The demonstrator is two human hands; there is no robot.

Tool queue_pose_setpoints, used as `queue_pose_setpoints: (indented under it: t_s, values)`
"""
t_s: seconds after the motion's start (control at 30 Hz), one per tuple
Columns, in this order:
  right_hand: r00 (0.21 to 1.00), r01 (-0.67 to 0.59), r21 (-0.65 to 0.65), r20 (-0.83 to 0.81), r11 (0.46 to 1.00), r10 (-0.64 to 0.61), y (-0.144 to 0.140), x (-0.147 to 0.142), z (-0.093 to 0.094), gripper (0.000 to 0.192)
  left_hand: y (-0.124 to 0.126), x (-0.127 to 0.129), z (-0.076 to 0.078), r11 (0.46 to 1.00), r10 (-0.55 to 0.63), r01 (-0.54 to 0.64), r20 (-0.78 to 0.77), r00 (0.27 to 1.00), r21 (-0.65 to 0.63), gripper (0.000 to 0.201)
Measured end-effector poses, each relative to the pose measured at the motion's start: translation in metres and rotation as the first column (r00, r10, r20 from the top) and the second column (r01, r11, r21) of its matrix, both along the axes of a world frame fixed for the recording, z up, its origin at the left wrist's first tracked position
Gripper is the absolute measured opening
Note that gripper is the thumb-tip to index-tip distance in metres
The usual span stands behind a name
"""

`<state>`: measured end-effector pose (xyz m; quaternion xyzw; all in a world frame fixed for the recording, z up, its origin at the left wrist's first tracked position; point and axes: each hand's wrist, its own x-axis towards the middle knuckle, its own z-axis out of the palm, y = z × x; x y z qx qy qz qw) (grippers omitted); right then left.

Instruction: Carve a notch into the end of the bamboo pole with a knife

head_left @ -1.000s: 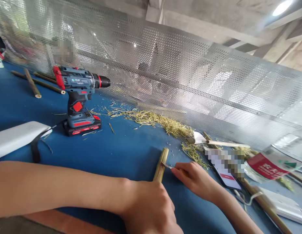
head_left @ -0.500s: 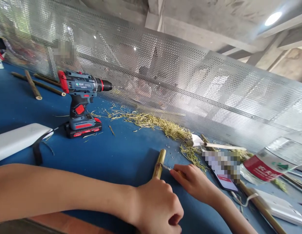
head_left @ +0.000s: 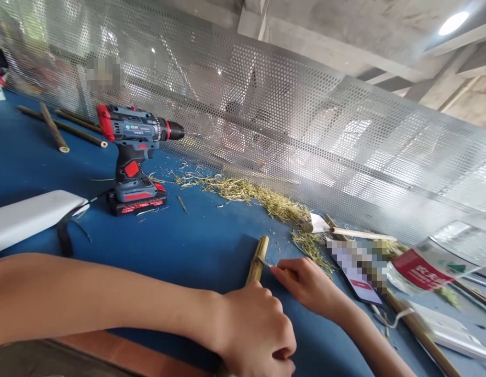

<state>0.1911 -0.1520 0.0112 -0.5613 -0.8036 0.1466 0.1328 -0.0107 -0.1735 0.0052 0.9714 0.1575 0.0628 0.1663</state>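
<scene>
My left hand [head_left: 254, 330] is closed around a green-brown bamboo stick [head_left: 257, 261] that points away from me over the blue table [head_left: 195, 241]. Just to its right, my right hand [head_left: 309, 285] grips a small knife; its thin blade [head_left: 266, 263] touches the side of the stick near the far end. The handle is hidden in my fingers. A line of yellow-green bamboo shavings [head_left: 262, 198] lies beyond the stick.
A blue and red cordless drill [head_left: 135, 154] stands at the left. Behind it lie several bamboo sticks [head_left: 56, 131]. A perforated metal screen [head_left: 290, 131] runs along the back. At right are a phone [head_left: 358, 275], a plastic bottle [head_left: 439, 259], a long stick [head_left: 419, 324]; a white case [head_left: 29, 217] at left.
The blade has shifted slightly along the stick near its far end. My left hand has closed tighter around the stick. The view has drifted a little.
</scene>
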Motion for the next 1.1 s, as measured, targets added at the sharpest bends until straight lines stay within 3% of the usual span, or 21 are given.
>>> queue_pose_setpoints:
  t_s: [0.27,0.7,0.87,1.1]
  values:
    - [0.996,0.054,0.081,0.064,0.995,-0.059,0.01,0.001,-0.005,0.055,-0.002,0.002,0.007,0.999,-0.023,0.026,-0.074,0.997,0.036,0.036]
    - [0.978,0.153,0.145,0.122,0.978,-0.171,0.02,0.0,0.0,0.054,0.0,0.001,-0.008,1.0,-0.008,0.006,0.104,0.995,0.017,0.04]
    - [0.986,0.131,0.098,0.085,0.986,-0.14,0.023,0.004,-0.001,0.057,0.002,0.001,-0.007,1.0,-0.018,0.02,0.087,0.996,-0.02,0.039]
    - [0.99,0.114,0.131,0.064,0.985,-0.123,0.038,0.01,-0.008,0.059,0.0,0.001,-0.005,1.0,-0.019,0.02,0.096,0.995,-0.009,0.038]
